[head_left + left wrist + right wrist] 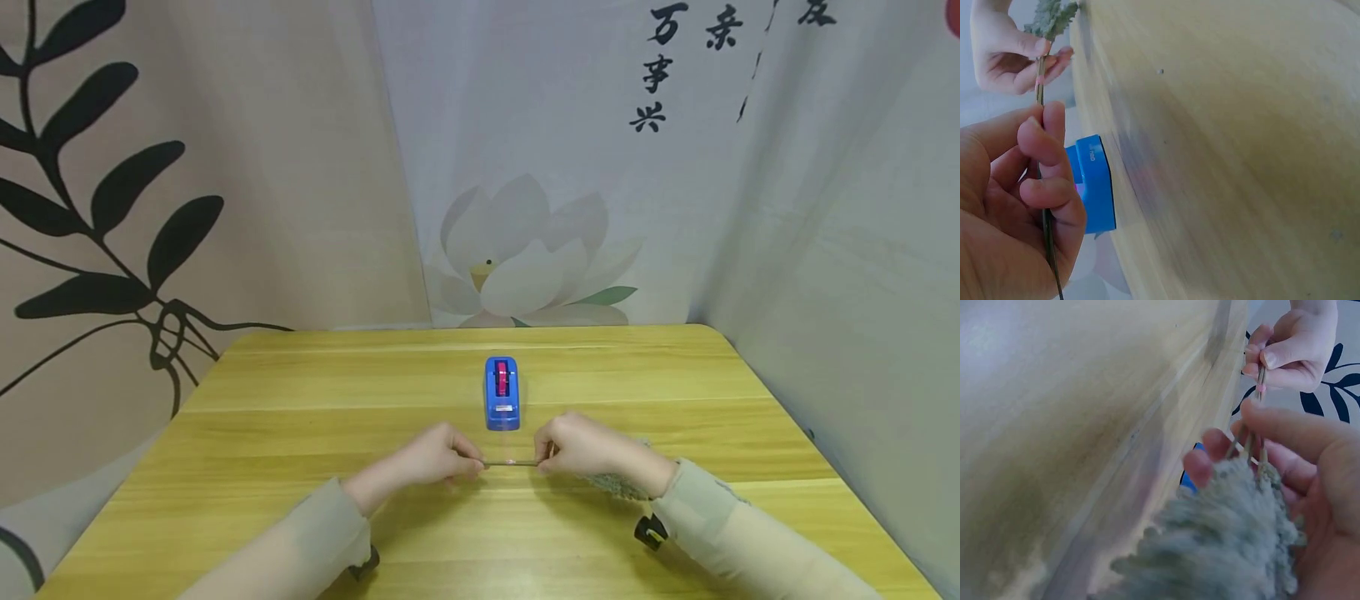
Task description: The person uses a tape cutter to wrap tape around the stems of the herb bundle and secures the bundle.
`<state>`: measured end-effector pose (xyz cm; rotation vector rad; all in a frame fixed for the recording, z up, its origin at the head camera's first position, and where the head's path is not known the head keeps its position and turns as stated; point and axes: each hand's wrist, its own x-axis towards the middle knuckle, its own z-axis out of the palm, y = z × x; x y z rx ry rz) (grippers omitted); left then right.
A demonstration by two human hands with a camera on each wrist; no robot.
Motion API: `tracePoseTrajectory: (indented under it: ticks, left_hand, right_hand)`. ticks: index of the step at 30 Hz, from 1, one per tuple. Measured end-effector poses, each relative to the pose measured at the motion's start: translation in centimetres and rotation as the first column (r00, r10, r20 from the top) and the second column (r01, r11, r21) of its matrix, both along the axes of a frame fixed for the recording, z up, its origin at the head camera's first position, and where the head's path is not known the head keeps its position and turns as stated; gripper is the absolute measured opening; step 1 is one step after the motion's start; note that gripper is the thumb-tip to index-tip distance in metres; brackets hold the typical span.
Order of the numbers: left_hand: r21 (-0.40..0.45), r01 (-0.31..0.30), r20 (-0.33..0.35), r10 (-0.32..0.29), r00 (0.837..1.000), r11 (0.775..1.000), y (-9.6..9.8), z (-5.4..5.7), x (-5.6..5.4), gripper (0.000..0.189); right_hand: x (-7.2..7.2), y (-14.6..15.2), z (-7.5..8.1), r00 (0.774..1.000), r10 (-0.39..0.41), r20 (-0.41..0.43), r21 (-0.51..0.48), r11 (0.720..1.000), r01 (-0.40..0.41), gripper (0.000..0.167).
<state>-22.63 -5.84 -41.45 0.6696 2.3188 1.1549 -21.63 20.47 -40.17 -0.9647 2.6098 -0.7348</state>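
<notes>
Both hands grip the thin stems (522, 463) of a bunch of grey-green, leafy sprigs (1216, 531), held level above the wooden table. My left hand (442, 454) pinches the stems between thumb and fingers, and their bare ends run down past its palm in the left wrist view. On the other side, my right hand (576, 446) pinches them close under the fluffy leaves, which hang along that wrist. A small pink band (1262, 388) shows on the stems between the hands. Just beyond the hands stands a blue tape dispenser (502, 419) with a pink roll core (502, 379).
The wooden table (337, 375) has its rounded far edge against a printed curtain (315, 208). Another pale curtain (847, 250) runs along the right side. Dark straps of the wrist cameras (651, 532) hang under the sleeves.
</notes>
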Motion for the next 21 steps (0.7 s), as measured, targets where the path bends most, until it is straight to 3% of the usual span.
tracePoseTrajectory:
  ticks: [6,11,16,21]
  left_hand:
    - [0.021,-0.056,-0.006,0.056,0.998,0.998,-0.02,-0.04,0.02,0.011]
    - [0.026,-0.083,-0.031,0.084,0.996,0.996,0.15,-0.07,0.06,0.010]
    - [0.026,-0.052,-0.050,0.054,0.997,0.998,0.21,-0.01,-0.03,0.011]
    - [0.017,0.020,-0.058,-0.019,0.998,1.000,0.05,0.01,-0.16,0.020]
  right_hand:
    - [-0.50,0.13,0.05,0.994,0.042,0.104,-0.042,0.998,-0.038,0.017]
    - [-0.79,0.19,0.05,0.990,0.036,0.138,-0.083,0.996,-0.024,0.012]
    - [-0.88,0.06,-0.16,0.990,-0.007,0.138,-0.114,0.993,0.023,0.004]
    - [-0.83,-0.10,-0.27,0.991,-0.050,0.128,-0.103,0.993,0.063,0.013]
